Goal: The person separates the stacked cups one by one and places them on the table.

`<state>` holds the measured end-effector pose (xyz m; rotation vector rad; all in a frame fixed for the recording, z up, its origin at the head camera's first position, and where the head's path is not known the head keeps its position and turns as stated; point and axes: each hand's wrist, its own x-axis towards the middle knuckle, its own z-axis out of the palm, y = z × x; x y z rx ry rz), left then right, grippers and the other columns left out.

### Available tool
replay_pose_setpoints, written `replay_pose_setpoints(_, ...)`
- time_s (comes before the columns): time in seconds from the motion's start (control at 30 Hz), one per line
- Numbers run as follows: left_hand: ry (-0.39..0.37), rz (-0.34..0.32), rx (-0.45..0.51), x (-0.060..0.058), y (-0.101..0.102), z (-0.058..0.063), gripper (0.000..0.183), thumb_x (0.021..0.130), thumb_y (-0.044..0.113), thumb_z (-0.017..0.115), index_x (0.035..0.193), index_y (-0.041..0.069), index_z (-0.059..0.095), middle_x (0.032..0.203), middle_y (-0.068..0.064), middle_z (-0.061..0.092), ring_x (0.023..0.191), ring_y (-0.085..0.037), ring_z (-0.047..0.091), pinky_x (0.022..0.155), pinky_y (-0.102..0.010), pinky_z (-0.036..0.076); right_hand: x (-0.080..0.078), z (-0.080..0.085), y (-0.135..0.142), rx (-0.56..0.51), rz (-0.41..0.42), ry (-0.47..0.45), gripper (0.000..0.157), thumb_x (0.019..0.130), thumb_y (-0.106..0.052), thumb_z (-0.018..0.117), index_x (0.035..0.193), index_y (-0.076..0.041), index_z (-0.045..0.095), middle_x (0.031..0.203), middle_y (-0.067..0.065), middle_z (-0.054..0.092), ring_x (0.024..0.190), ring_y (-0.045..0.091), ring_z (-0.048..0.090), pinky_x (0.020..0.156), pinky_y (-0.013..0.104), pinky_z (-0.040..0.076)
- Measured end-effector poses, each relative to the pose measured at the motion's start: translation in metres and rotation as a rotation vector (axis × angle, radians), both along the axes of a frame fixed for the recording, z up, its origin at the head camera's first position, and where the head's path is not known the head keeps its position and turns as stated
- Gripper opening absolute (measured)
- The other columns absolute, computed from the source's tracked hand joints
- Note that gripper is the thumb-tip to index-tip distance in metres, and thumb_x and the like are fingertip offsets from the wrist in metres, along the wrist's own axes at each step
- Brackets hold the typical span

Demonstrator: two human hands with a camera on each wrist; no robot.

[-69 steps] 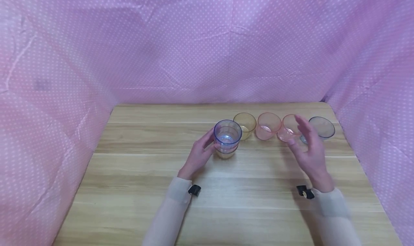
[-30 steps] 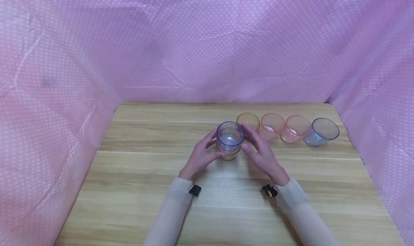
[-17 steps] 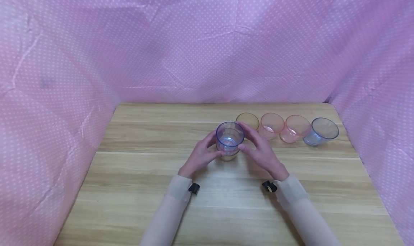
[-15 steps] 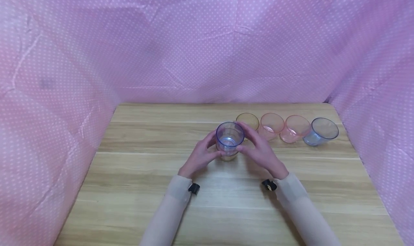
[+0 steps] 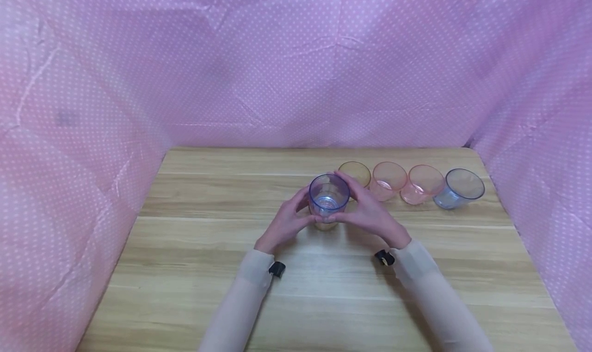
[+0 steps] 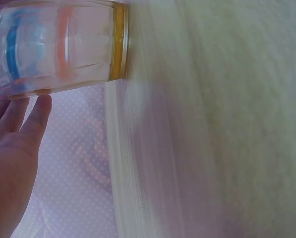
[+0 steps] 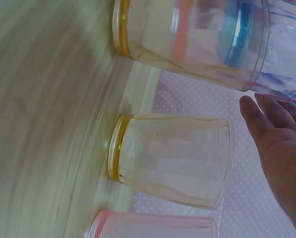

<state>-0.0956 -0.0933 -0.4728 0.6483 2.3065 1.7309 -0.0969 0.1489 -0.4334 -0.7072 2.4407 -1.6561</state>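
Note:
A stack of clear tinted cups stands upright on the table, a blue-rimmed one on top. Through the walls in the left wrist view, a yellow base shows lowest, then a pink band and a blue band. My left hand grips the stack from the left, thumb in front. From the other side my right hand holds it too, its thumb meeting the left thumb at the front. In the right wrist view, the right fingers lie along the upper part of the stack. The far fingers are partly hidden behind the cups.
To the right runs a row of single cups: a yellow cup close behind my right hand, a pink cup, another pink cup and a blue cup. Pink dotted cloth hangs around the wooden table.
My right hand has come from beside the row of cups to the stack, and its thumb has slid round to the front. The left hand has kept its hold; the stack stays put.

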Motion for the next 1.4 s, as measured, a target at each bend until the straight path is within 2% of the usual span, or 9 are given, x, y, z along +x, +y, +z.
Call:
replay_pose_setpoints(0.27, 0.006, -0.015, -0.003, 0.0001, 0.0003, 0.002, 0.08, 0.091, 0.011, 0.08, 0.16, 0.017, 0.04, 0.156, -0.009, 0.05, 0.14, -0.029, 0.052, 0.118, -0.037, 0.042, -0.0025, -0.004, -0.0012, -0.073, 0.048, 0.02, 0.099, 0.076, -0.007, 0.093, 0.157, -0.004, 0.036, 0.153, 0.009, 0.051, 0.14, 0.028, 0.049, 0.119, 0.047, 0.041)
replay_pose_setpoints(0.67, 0.053, -0.027, -0.028, 0.0003, 0.0003, -0.0002, 0.079, 0.094, 0.012, 0.077, 0.162, 0.016, 0.036, 0.157, -0.012, 0.049, 0.138, -0.032, 0.053, 0.118, -0.039, 0.043, -0.0021, -0.0067, -0.001, -0.092, 0.084, 0.097, 0.097, 0.078, 0.0, 0.09, 0.156, -0.003, 0.034, 0.151, 0.016, 0.051, 0.134, 0.036, 0.054, 0.113, 0.048, 0.048)
replay_pose_setpoints(0.83, 0.052, -0.02, -0.029, 0.0006, 0.0004, -0.0009, 0.078, 0.094, 0.011, 0.076, 0.161, 0.013, 0.037, 0.157, -0.013, 0.049, 0.137, -0.033, 0.054, 0.118, -0.039, 0.043, -0.0017, -0.0068, -0.0029, -0.1, 0.08, 0.124, 0.1, 0.075, -0.002, 0.093, 0.156, -0.005, 0.035, 0.15, 0.014, 0.051, 0.132, 0.034, 0.056, 0.112, 0.044, 0.049)
replay_pose_setpoints(1.0, 0.053, -0.019, -0.03, 0.0006, 0.0001, -0.0014, 0.079, 0.094, 0.012, 0.077, 0.162, 0.014, 0.037, 0.156, -0.012, 0.049, 0.137, -0.033, 0.054, 0.118, -0.04, 0.043, -0.0015, -0.0079, -0.0027, -0.104, 0.075, 0.114, 0.098, 0.075, -0.002, 0.092, 0.155, -0.005, 0.036, 0.151, 0.013, 0.052, 0.134, 0.033, 0.055, 0.115, 0.042, 0.047)
replay_pose_setpoints(1.27, 0.052, -0.023, -0.037, 0.0004, -0.0005, -0.002, 0.079, 0.095, 0.015, 0.076, 0.162, 0.02, 0.036, 0.156, -0.01, 0.05, 0.139, -0.031, 0.053, 0.118, -0.04, 0.043, -0.0007, -0.0068, -0.0018, -0.051, 0.024, 0.077, 0.095, 0.076, -0.008, 0.093, 0.155, -0.01, 0.039, 0.152, 0.007, 0.053, 0.139, 0.029, 0.051, 0.118, 0.048, 0.042)
replay_pose_setpoints(1.4, 0.054, -0.022, -0.036, 0.0002, -0.0004, -0.0032, 0.077, 0.096, 0.013, 0.075, 0.162, 0.019, 0.036, 0.156, -0.01, 0.05, 0.139, -0.032, 0.052, 0.118, -0.04, 0.043, 0.0001, -0.007, -0.0019, -0.039, 0.004, 0.065, 0.096, 0.076, -0.009, 0.093, 0.155, -0.009, 0.04, 0.151, 0.008, 0.054, 0.14, 0.03, 0.05, 0.118, 0.051, 0.041)
